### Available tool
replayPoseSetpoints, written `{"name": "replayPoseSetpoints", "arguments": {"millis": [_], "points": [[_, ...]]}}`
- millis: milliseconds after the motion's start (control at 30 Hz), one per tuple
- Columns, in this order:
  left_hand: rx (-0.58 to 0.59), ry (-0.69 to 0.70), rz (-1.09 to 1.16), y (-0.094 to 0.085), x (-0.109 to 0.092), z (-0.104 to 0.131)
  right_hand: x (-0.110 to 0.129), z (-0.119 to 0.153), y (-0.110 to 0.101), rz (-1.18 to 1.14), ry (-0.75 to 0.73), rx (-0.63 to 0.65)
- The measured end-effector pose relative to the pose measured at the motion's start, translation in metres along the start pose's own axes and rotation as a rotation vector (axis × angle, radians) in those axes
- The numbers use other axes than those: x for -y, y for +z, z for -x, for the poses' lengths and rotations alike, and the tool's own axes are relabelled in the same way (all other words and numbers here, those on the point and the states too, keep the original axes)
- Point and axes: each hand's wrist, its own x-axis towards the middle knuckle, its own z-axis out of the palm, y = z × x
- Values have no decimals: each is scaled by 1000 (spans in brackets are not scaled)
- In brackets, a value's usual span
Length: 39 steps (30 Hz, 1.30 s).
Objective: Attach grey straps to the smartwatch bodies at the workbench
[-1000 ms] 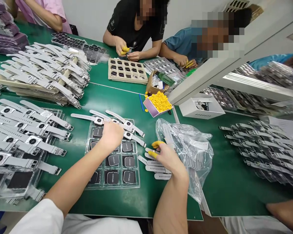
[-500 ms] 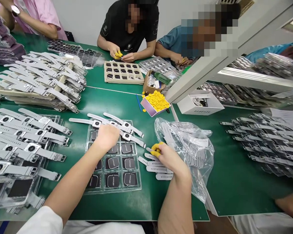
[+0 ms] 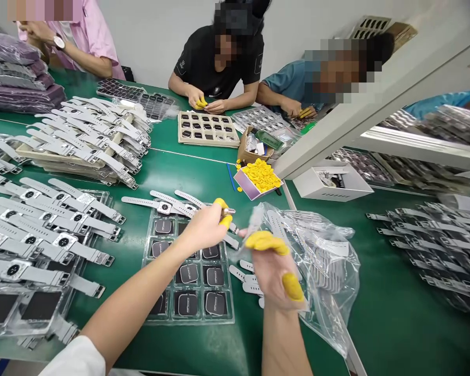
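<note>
Left hand [image 3: 209, 225], nearly closed, pinches a small shiny piece [image 3: 227, 211]; right hand [image 3: 273, 266] is half-open, palm up, its hold unclear. Left forearm [image 3: 141, 300] partly hides the tray [image 3: 203, 320] at 7 o'clock. Loose straps [image 3: 250, 288] lie beside the right hand, clear bag [image 3: 342, 277] at 3, watches [image 3: 63, 242] at 9, purple-sided box [image 3: 252, 187] at 12.

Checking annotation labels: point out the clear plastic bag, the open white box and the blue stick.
clear plastic bag [image 3: 342, 277]: head view, film on its right side
open white box [image 3: 329, 195]: head view, front wall
blue stick [image 3: 231, 176]: head view, middle of its length
</note>
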Motion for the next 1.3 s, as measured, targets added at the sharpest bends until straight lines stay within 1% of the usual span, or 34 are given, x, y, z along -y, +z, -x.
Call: {"name": "replayPoseSetpoints", "arguments": {"millis": [67, 133, 200, 233, 333, 400, 433, 567, 633, 733, 833, 1033, 1200, 1300], "points": [[69, 38, 251, 14, 6, -3, -6, 1, 14, -101, 115, 9], [123, 119, 397, 21, 10, -4, -13, 2, 23, -165, 235, -49], [116, 215, 432, 22, 12, -3, -18, 3, 27, -189, 293, -102], [105, 252, 434, 21, 13, -2, -19, 4, 27, -190, 301, -105], [106, 283, 446, 14, 13, -1, -19, 4, 23, -182, 327, -34], [113, 297, 400, 9, 15, -2, -18, 4, 21, -196, 370, -3], [112, 324, 345, 8, 16, -3, -17, 4, 20, -211, 396, 6], [135, 497, 94, 4, 19, -5, -15, 4, 18, -261, 499, 90], [154, 534, 43, 4, 20, -5, -14, 5, 18, -278, 521, 104], [129, 545, 34, 4, 20, -5, -12, 4, 20, -314, 503, 59], [119, 526, 40, 4, 19, -5, -11, 2, 23, -354, 493, 29], [126, 494, -10, 7, 18, -5, -10, -1, 25, -469, 513, 18], [163, 451, -174, 8, 17, -3, -12, -3, 26, -585, 527, -51], [203, 456, -139, 2, 13, -1, -15, -4, 26, -575, 538, -86]]}}
